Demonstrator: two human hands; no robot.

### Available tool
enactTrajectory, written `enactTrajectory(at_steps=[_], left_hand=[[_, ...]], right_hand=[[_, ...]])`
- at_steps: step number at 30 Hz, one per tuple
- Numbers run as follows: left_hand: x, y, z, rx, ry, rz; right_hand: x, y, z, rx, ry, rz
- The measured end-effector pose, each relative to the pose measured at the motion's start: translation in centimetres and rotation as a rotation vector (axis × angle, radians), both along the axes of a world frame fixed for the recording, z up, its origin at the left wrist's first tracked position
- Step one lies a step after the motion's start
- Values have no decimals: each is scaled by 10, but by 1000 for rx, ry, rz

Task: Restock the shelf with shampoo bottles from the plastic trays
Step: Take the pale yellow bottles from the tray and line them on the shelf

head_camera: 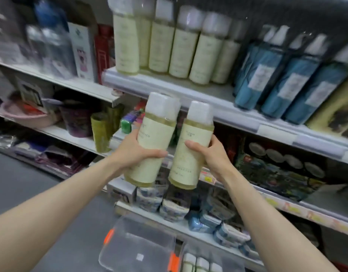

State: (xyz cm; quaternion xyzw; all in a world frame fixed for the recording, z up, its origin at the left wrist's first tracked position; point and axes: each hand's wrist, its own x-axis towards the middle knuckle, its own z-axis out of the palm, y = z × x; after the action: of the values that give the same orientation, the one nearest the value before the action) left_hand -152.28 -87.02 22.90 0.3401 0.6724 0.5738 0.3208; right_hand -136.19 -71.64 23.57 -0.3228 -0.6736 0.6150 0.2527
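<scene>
Below the shelf (169, 86), left hand (135, 153) and right hand (213, 157) grip bottles (197, 132) mid-body.

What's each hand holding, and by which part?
Left hand grips apparently two cream shampoo bottles around the mid-body; right hand grips a third bottle likewise.

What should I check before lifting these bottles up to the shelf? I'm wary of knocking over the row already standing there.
1. Left hand grip on the pair of bottles: ok, fingers wrapped round.
2. Right hand grip on the single bottle: ok.
3. Caps on the held bottles: ok.
4. Match with the shelf row: ok, same cream bottles.
5. Free slot in that row: cannot tell, too blurred.
6. Blue bottles next to the row: ok, standing clear of both hands.
</scene>
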Motion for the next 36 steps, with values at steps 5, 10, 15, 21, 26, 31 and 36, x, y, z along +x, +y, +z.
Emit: enactTrajectory(at_steps=[5,10,15,21,26,31,36], left_hand=[[0,2,86,136,88,52],[-9,17,139,227,106,82],[-31,45,154,273,109,114],[-63,81,158,302,161,69],[-98,117,161,329,204,39],[-119,147,154,323,192,22],[-133,170,141,312,157,29]], right_hand=[[3,0,99,108,107,-16],[-3,11,154,185,166,-95],[-11,27,176,199,190,-139],[-41,56,176,202,201,-236],[-69,85,175,215,221,-304],[-86,110,168,208,219,-375],[-95,132,161,207,214,-395]])
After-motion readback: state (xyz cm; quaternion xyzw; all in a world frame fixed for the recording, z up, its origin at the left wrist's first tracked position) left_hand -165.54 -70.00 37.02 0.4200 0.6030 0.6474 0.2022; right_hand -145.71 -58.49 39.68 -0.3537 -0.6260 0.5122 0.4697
